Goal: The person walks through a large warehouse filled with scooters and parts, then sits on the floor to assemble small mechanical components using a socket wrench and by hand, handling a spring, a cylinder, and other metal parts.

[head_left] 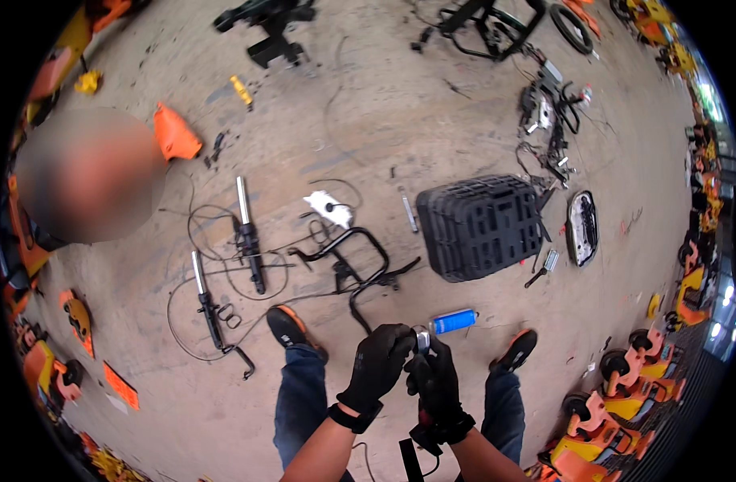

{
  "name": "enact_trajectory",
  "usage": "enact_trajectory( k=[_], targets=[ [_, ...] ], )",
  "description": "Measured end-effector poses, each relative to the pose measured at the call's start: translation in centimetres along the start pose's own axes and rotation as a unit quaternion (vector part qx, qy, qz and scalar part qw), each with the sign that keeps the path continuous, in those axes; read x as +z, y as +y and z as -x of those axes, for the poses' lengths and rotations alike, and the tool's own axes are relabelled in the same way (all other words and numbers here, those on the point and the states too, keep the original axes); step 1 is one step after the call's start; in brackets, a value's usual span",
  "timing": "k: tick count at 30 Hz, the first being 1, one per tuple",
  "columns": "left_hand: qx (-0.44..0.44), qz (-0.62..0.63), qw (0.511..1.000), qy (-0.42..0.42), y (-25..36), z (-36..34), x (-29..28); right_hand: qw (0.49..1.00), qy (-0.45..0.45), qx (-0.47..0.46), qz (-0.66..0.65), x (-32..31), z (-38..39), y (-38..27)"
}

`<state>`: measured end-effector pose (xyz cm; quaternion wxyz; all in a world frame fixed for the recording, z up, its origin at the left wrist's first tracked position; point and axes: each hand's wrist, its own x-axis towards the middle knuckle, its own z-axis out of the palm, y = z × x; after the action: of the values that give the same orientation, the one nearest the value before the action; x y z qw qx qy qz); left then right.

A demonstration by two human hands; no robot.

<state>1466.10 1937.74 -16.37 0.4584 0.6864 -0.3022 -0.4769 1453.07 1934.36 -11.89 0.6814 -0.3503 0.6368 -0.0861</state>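
Observation:
Both my hands are in black gloves and meet low in the middle of the head view. My left hand [380, 360] is closed, its fingertips pinching the left side of a small silver metal part [422, 340]. From the other side my right hand [438, 384] closes around the lower right of the same part. Its exact kind is too small and too covered by fingers to tell. Just beyond the right hand a blue spray can [454, 321] lies on its side. A bent black tubular handlebar [372, 277] rests on the floor ahead of the left hand.
Two fork tubes [250, 241] with tangled cables lie left. A black plastic crate [480, 229] stands ahead, near a wrench-like tool [542, 269] and an oval cover [582, 229]. My feet flank the work spot. A person [87, 177] is at left; orange-yellow scooters [633, 377] line the right.

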Motion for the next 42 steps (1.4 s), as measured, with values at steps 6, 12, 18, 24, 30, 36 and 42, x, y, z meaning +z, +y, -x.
enact_trajectory(
  k=[6, 12, 18, 24, 30, 36, 42],
  targets=[
    [0.078, -0.206, 0.973, -0.072, 2.9, 2.0, 19.7, 0.988, -0.087, 0.095, -0.085, -21.6, -0.4, 0.9],
    [0.006, -0.202, 0.978, -0.041, 10.8, 0.6, 38.6, 0.983, -0.130, 0.061, -0.117, -41.5, -0.6, -2.2],
    [0.038, -0.239, 0.968, -0.062, 13.1, -1.8, 50.8, 0.976, -0.131, 0.051, -0.167, -53.4, -2.1, -1.7],
    [-0.004, -0.133, 0.983, -0.127, 7.6, -5.0, 58.9, 0.967, -0.085, 0.112, -0.214, -59.7, -6.2, 0.6],
    [0.019, -0.213, 0.977, -0.022, -1.6, -9.6, 60.8, 0.947, 0.011, 0.127, -0.295, -64.6, -10.9, 4.2],
    [-0.118, -0.285, 0.951, -0.022, -8.1, -15.7, 60.4, 0.983, 0.022, 0.055, -0.171, -66.7, -15.8, -0.7],
    [-0.103, -0.410, 0.906, -0.009, -12.8, -23.1, 60.7, 0.995, -0.013, 0.022, -0.092, -67.3, -19.7, -4.5]
  ],
)
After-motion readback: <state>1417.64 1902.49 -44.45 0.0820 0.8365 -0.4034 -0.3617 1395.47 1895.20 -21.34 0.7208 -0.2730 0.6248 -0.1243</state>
